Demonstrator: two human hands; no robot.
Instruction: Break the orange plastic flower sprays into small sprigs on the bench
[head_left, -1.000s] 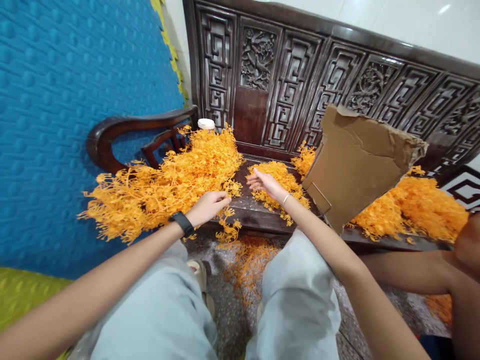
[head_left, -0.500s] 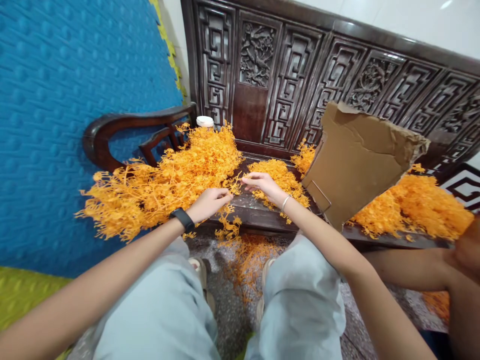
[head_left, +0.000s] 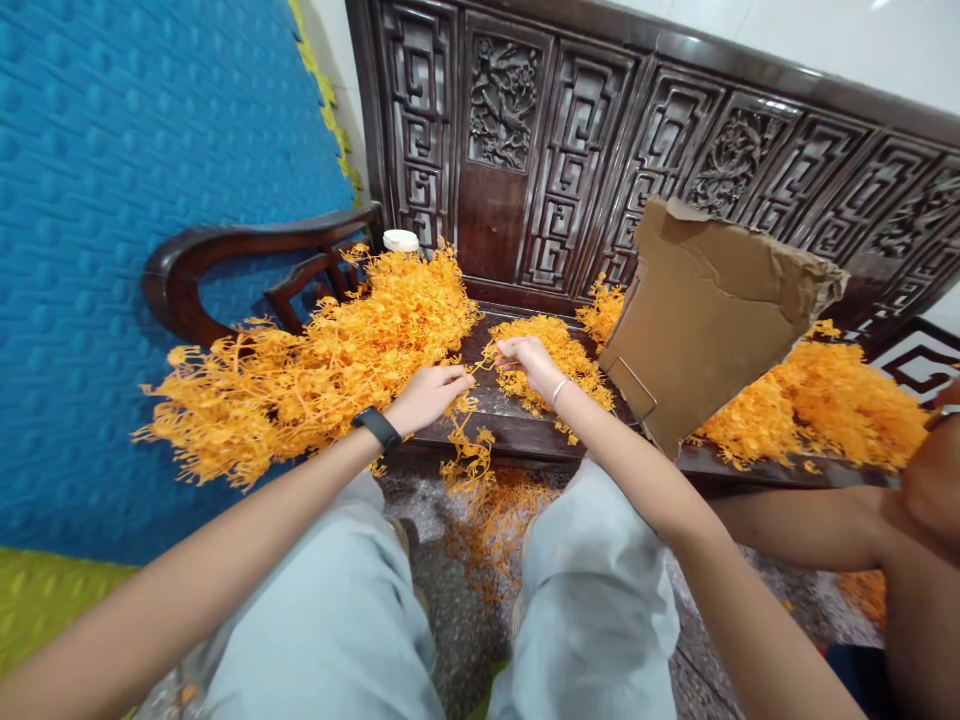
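My left hand (head_left: pixel 429 400), with a dark band at the wrist, is closed in a pinch on a thin orange plastic sprig (head_left: pixel 481 368). My right hand (head_left: pixel 529 362), wearing a bracelet, pinches the sprig's far end, so it spans the gap between both hands. Below my left fingers hangs a branching orange piece (head_left: pixel 470 458); whether it joins the held sprig I cannot tell. To the left lies a large heap of orange sprigs (head_left: pixel 337 370). A smaller orange pile (head_left: pixel 559 350) rests on the bench behind my right hand.
A torn cardboard sheet (head_left: pixel 720 310) leans on the dark carved bench (head_left: pixel 491 225). More orange sprigs (head_left: pixel 847 400) lie beyond it, near another person's arm (head_left: pixel 810 525). A white-lidded container (head_left: pixel 401 241) stands behind the left heap. Orange bits (head_left: pixel 499 530) cover the floor between my legs.
My hands have moved slightly, and the sprig now stretches between them. The view has shifted a little. The hanging piece stays below my left hand.
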